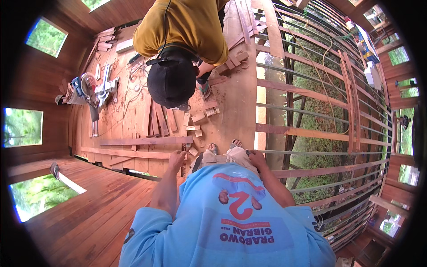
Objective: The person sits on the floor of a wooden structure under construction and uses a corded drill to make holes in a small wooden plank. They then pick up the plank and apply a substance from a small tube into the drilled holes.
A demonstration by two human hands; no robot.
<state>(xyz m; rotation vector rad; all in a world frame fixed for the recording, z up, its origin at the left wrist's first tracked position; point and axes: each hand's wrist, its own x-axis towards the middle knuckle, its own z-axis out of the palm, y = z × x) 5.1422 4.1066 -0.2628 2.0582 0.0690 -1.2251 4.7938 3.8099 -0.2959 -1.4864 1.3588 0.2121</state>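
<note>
My left hand [177, 158] is low beside my left thigh, fingers curled, at the near end of a long wooden strip [130, 153]; whether it grips the strip is unclear. By my right thigh is my right hand [256, 158], with a small dark object [248, 152] at its fingertips; whether it is held cannot be told. Ahead of my sandaled feet lie small wood blocks [198, 116]. A reddish board [146, 141] lies crosswise beyond the strip, and several short planks [160, 120] lie farther on. My arms partly hide the floor.
A co-worker in a yellow shirt [183, 26] and black cap bends over just ahead. A miter saw [96, 86] stands on the floor at left, with cords near it. On the right, open floor joists [307, 91] span a drop to greenery. Loose boards [350, 100] lie across them.
</note>
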